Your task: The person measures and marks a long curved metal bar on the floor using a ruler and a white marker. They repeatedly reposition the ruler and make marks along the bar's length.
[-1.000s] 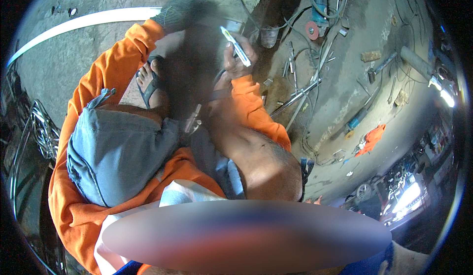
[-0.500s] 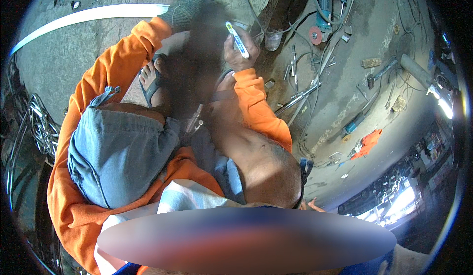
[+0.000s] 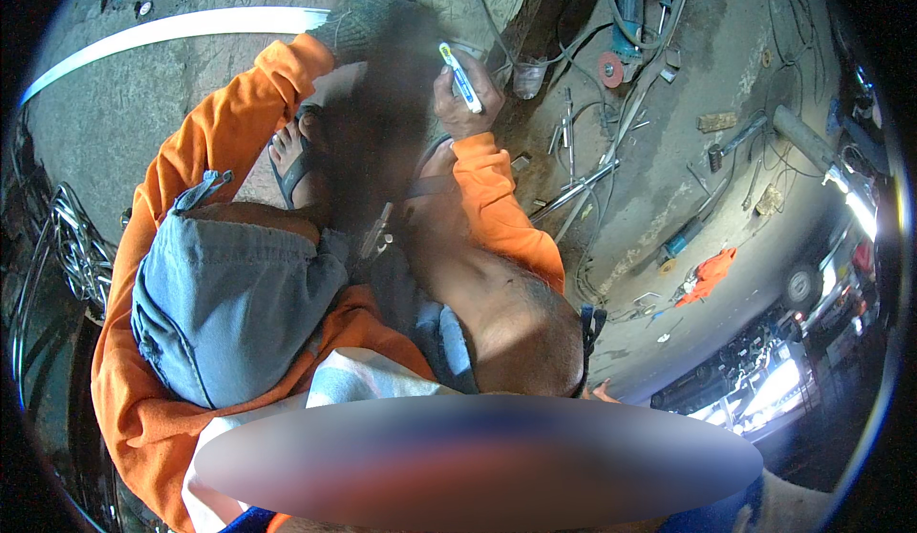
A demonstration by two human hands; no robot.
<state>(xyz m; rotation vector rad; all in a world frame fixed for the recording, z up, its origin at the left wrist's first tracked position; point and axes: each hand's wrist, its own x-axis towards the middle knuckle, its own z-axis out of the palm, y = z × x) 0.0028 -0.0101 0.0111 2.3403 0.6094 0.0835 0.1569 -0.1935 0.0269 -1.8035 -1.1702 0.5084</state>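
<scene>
A white marker pen [image 3: 460, 78] with blue markings is held in my right hand [image 3: 475, 101], bare, its fingers closed round the barrel. The pen points up and slightly left, away from me. My left hand [image 3: 355, 29] wears a dark knit glove and lies over the right end of a long white strip [image 3: 181, 29]. A dark smear across the middle hides its fingers, so I cannot tell how they meet the strip. My sandalled foot [image 3: 291, 156] rests on the floor below the glove.
Right of my pen hand stand a clear plastic cup [image 3: 529, 79] and an angle grinder [image 3: 626, 31] with a reddish disc. Cables and metal rods [image 3: 578, 189] cross the floor. Another grinder [image 3: 683, 237] and an orange cloth [image 3: 712, 275] lie farther right. Coiled cable [image 3: 81, 246] sits at left.
Both hands, the pen and the strip stay almost where they were. The view has shifted very slightly, most visibly at the right edge.
</scene>
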